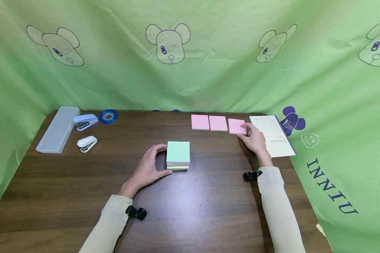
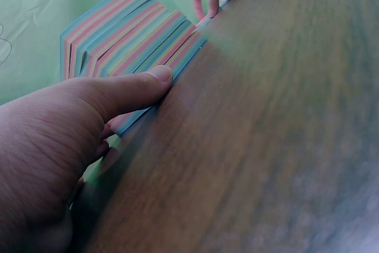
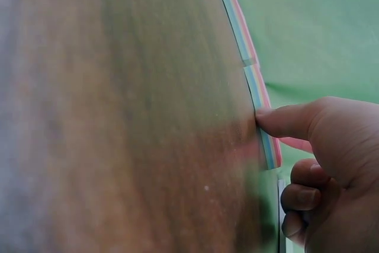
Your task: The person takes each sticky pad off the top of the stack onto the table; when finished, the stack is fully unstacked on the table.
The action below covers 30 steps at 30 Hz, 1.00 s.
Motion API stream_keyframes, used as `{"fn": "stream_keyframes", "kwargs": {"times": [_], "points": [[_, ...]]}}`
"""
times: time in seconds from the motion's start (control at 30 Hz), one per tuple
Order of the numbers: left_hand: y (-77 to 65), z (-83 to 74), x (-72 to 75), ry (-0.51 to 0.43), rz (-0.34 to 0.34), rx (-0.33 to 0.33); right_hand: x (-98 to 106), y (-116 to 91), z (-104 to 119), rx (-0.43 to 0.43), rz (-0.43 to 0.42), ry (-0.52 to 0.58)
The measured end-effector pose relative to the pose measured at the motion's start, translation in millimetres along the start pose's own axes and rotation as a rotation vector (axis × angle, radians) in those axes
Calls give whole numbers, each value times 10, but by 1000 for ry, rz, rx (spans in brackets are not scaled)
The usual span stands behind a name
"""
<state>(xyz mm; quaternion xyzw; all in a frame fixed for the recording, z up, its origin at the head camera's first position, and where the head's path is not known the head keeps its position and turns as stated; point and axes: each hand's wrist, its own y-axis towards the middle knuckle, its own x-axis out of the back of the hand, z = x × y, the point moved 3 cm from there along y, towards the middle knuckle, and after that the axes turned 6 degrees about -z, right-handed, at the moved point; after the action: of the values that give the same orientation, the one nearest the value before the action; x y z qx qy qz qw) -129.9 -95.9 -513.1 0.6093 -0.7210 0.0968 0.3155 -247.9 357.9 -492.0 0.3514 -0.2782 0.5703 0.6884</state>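
Note:
A tall stack of sticky note pads with a pale green top stands mid-table; its striped edges show in the left wrist view. Around the stack's left side my left hand is curved, holding it with the thumb at the near side and the fingers behind, mostly hidden. Along the back lie three pink-topped sticky note pads in a row. My right hand pinches the rightmost pad at its right end, the thumb against its layered near edge.
Left of the row are the other pink pads. A notebook lies at the back right. Over on the left are a translucent case, a blue stapler, a white stapler and a blue tape roll. Green cloth hangs behind.

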Motion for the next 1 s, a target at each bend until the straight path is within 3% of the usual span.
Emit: {"fn": "stream_keyframes", "kwargs": {"times": [0.17,0.33,0.8,1.0], "points": [[8,5,-3,-6,-3,-5,-23,73,-51,-9,-12,-15],[14,0,-4,-11,-1,-10,-3,54,105,-20,-12,-45],[7,-22,7,-15,-5,-10,-2,65,126,-33,-7,-59],[1,-28,14,-13,-3,-9,-9,43,112,-2,-35,-7]]}}
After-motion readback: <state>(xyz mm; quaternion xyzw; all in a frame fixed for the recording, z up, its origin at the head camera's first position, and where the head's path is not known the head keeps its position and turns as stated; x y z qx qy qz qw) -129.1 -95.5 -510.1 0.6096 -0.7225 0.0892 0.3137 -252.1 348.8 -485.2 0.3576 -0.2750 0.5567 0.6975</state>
